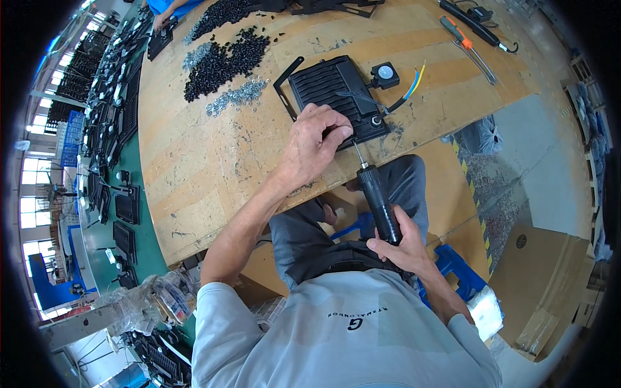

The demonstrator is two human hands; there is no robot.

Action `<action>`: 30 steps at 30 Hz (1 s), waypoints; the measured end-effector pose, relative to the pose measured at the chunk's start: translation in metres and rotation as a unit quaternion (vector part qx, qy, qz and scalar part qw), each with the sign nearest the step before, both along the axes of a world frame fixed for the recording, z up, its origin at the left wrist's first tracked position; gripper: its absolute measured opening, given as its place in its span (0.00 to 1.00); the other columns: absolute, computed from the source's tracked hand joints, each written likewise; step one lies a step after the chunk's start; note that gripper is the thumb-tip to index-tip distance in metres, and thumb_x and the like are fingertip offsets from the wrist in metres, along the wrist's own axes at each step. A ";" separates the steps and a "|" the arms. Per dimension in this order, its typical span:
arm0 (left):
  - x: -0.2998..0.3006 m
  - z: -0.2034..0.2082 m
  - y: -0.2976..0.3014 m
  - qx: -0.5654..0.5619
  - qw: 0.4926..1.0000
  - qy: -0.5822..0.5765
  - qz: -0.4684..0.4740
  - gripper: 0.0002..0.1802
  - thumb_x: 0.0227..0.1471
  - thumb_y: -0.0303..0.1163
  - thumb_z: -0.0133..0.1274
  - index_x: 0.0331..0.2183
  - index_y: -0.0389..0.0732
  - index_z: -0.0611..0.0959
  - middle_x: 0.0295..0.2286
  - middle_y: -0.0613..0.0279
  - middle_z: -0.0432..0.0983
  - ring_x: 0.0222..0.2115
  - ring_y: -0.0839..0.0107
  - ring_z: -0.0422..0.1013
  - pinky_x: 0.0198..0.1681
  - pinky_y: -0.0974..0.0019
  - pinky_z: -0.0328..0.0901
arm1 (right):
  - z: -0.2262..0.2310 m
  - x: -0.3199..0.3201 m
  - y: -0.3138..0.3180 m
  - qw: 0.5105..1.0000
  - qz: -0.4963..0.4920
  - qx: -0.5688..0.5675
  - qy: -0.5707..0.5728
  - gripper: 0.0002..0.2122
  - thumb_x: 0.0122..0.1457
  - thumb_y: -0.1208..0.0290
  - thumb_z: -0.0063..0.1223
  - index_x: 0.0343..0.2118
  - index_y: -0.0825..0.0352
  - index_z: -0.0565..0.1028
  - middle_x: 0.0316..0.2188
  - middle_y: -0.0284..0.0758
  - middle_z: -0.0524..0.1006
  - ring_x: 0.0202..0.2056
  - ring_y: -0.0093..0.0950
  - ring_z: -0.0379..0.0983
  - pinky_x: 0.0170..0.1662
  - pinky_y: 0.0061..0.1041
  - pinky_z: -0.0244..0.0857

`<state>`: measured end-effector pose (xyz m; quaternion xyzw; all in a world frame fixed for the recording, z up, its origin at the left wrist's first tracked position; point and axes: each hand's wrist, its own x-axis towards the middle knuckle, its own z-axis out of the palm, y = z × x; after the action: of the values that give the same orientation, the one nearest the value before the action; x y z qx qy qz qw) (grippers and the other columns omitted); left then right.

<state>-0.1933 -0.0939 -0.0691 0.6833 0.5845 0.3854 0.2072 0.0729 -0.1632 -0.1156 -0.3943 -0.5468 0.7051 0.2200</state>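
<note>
My right hand (402,242) is wrapped round the black body of an electric screwdriver (378,202), which points up and away from me over the table's near edge. Close to the tip of its bit, my left hand (314,143) has thumb and forefinger pinched together; whatever sits between them is too small to make out. Just beyond lies a black floodlight (322,85) with its ribbed back facing up, partly covered by my left hand. A small sensor (384,74) with a white dome and a cable (401,102) ending in coloured wires are attached at its right. A black bracket (282,83) extends along its left side.
Heaps of black screws (228,59) and silver washers (238,97) lie to the left. An orange-handled screwdriver (460,40) and another black power screwdriver (475,24) rest far right. A co-worker's hand (162,21) shows far left, by a green bench (150,239) holding several lights.
</note>
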 end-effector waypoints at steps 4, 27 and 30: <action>0.000 0.000 0.001 -0.018 1.000 -0.001 -0.007 0.05 0.55 0.27 0.58 0.32 0.35 0.83 0.28 0.59 0.75 0.34 0.62 0.66 0.41 0.60 0.62 | 0.000 0.001 0.000 1.000 -0.001 -0.002 0.004 0.20 0.52 0.67 0.71 0.37 0.66 0.67 0.22 0.27 0.70 0.19 0.15 0.70 0.21 0.18 0.63; 0.014 -0.010 -0.031 0.166 0.982 0.076 0.058 0.10 0.43 0.20 0.65 0.33 0.34 0.87 0.30 0.56 0.79 0.34 0.60 0.73 0.39 0.61 0.69 | -0.004 -0.008 -0.007 1.000 -0.008 -0.001 0.027 0.20 0.54 0.71 0.68 0.44 0.68 0.69 0.20 0.27 0.71 0.19 0.15 0.69 0.22 0.19 0.63; 0.017 -0.012 -0.033 0.176 0.977 0.093 0.075 0.10 0.43 0.19 0.65 0.33 0.34 0.87 0.29 0.56 0.79 0.33 0.60 0.73 0.37 0.62 0.69 | -0.006 -0.008 -0.007 1.000 -0.008 -0.002 0.021 0.19 0.54 0.71 0.68 0.43 0.68 0.69 0.20 0.27 0.71 0.19 0.16 0.70 0.22 0.19 0.64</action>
<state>-0.1761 -0.1267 -0.0815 0.6962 0.5736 0.4316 -0.0006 0.0652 -0.1706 -0.1214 -0.3844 -0.5372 0.7125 0.2364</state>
